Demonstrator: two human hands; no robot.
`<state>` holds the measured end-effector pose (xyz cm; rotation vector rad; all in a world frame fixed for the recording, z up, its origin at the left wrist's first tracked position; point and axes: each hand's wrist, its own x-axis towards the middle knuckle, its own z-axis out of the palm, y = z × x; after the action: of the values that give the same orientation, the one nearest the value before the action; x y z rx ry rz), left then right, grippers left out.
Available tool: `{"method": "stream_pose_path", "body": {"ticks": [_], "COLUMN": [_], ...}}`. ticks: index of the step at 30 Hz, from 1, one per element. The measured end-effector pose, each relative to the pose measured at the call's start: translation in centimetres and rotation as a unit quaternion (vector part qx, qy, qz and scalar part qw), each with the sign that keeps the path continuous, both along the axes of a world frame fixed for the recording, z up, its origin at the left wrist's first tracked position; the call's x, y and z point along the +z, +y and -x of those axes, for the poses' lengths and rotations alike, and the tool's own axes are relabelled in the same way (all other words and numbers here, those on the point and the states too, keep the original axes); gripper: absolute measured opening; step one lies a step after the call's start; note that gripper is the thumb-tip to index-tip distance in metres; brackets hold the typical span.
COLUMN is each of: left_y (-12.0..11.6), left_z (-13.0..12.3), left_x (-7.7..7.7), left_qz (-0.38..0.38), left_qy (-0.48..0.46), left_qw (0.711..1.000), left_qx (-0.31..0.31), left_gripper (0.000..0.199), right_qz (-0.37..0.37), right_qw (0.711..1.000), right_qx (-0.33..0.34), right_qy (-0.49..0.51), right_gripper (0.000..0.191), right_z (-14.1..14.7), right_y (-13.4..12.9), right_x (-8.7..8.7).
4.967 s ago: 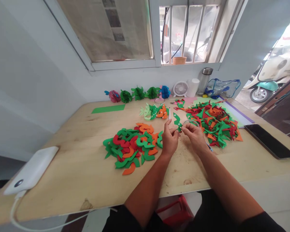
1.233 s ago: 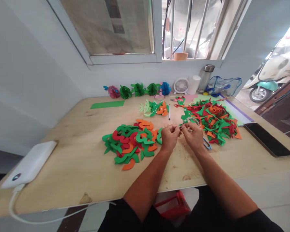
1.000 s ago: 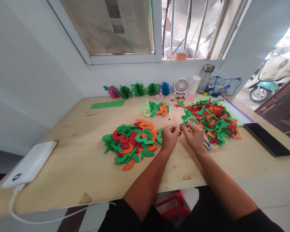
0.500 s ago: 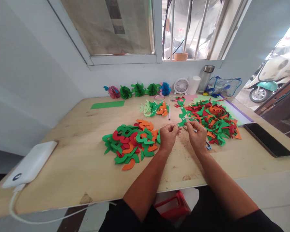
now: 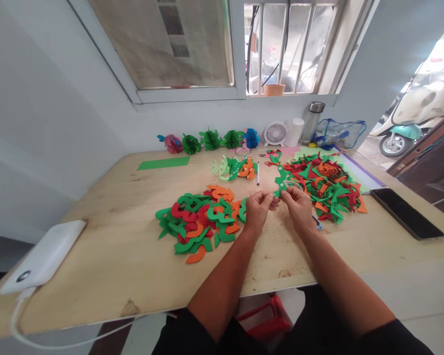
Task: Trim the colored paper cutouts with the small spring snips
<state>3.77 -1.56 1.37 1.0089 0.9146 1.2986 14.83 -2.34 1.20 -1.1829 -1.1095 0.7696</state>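
My left hand [image 5: 259, 209] is closed in a pinch on the near end of a green paper strip [image 5: 281, 178] that bears small white squares. Close beside it, my right hand [image 5: 298, 204] pinches the same strip, fingers nearly touching the left ones. The strip runs away from me toward small red and pink pieces. Left of my hands lies a pile of curved green, red and orange cutouts [image 5: 196, 217]. To the right is a heap of pointed paper scraps [image 5: 329, 182]. Blue-handled scissors [image 5: 318, 224] lie partly hidden behind my right hand.
Folded paper figures [image 5: 211, 140], a small fan [image 5: 276, 133] and a glass bottle [image 5: 313, 123] line the wall. A pen [image 5: 258, 173] lies mid-table near light green and orange pieces [image 5: 247, 168]. A phone [image 5: 407, 214] is at right, a white power bank [image 5: 44, 256] at left.
My right hand has moved slightly left, closer to my left hand, and its fingers now meet the green strip. The view has shifted a little.
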Motion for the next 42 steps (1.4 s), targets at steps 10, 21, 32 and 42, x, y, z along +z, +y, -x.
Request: {"method": "stream_pose_path", "body": {"ticks": [10,21,32,42], "left_y": [0.1,0.6,0.7,1.2], "left_z": [0.0,0.1,0.1,0.2], "left_x": [-0.3,-0.7,-0.9,-1.4], "left_qz": [-0.01,-0.054,-0.082,-0.061], "left_qy": [0.035,0.046,0.086,0.059], "left_qw": [0.999,0.994,0.985,0.987], "left_qx": [0.001,0.083,0.127,0.139], "left_gripper": [0.025,0.027,0.024,0.018], "right_qz": [0.003,-0.016,-0.11,-0.118], "right_qw": [1.0,0.951,0.834,0.809], "right_qx": [0.015,-0.091,-0.106,-0.091], "right_qy": [-0.022,-0.294,-0.53,-0.568], "right_gripper": [0.021,0.02,0.019,0.017], "right_z": [0.0,0.1,0.9,1.1], "right_y": [0.2,-0.5,-1.2,-1.4], "right_x": [-0.2,0.2,-0.1,0.0]}}
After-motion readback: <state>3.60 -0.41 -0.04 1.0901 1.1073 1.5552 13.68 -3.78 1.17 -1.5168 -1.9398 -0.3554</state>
